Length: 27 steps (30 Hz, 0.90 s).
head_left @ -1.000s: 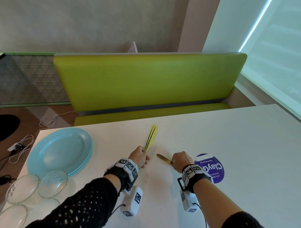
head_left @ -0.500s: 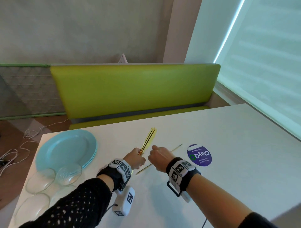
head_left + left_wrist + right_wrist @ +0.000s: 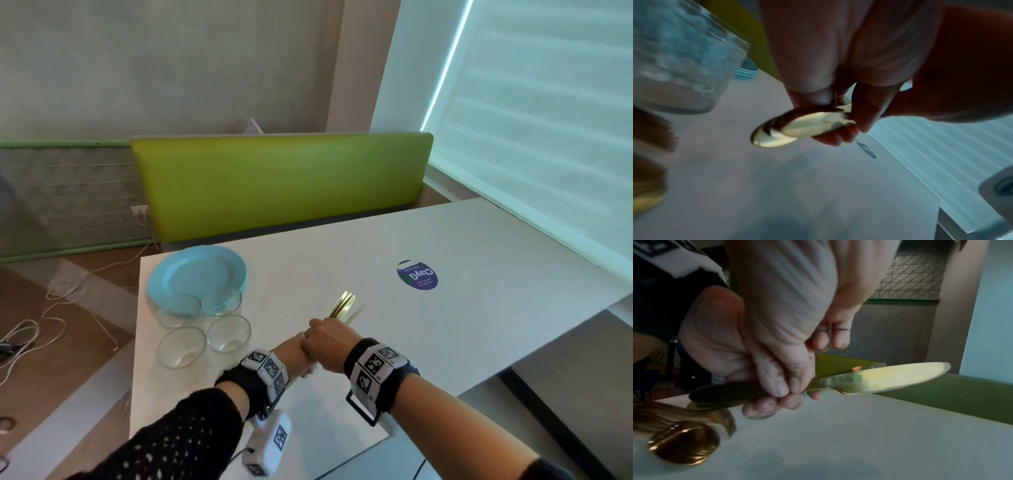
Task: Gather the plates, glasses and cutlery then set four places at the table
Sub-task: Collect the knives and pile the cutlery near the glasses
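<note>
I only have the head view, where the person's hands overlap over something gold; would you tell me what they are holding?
Observer: The right wrist view shows table knives, at least two stacked, with the serrated edge facing the table.
Operator: Thank you. Which hand has them?
Observer: Both. The right hand pinches them where handle meets blade, and the left hand curls round the handles.
Operator: Is any other cutlery nearby?
Observer: Yes, a gold spoon lies on the table close to the knives' handle ends.
</note>
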### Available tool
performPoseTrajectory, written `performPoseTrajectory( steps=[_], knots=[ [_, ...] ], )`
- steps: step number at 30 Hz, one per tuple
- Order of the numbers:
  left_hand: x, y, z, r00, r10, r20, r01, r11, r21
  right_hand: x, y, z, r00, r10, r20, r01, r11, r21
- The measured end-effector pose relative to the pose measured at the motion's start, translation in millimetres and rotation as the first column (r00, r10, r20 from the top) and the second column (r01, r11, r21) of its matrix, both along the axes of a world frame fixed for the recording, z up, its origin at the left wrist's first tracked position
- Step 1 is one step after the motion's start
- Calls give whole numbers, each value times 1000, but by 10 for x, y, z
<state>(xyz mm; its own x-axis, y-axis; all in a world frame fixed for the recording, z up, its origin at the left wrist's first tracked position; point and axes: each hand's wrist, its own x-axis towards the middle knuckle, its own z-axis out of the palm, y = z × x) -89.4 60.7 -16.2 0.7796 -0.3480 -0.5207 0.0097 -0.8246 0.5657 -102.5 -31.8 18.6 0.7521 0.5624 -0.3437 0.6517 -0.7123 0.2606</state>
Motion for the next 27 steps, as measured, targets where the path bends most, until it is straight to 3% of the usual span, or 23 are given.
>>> performPoseTrajectory(
  steps=[6, 11, 19, 23, 27],
  knots=[
    [-405, 228, -107, 974, 122, -189, -144, 983, -110, -401, 203, -59, 999, -5, -38, 6, 1000, 10],
    [-615, 360, -118, 964, 130, -232, -165, 976, -140, -541, 283, -166, 999, 9, -32, -8, 999, 34],
    [-743, 522, -278, 982, 109, -157, -132, 981, -141, -650, 385, -315, 996, -60, -67, 69, 987, 143],
    [-845, 744, -428, 998, 58, 17, -58, 998, 7, -696, 338, -368, 984, -148, -101, 167, 961, 221],
    [-934, 1053, -537, 997, -8, 81, 0, 994, 106, -723, 206, -379, 953, -271, -137, 299, 916, 267]
  ],
)
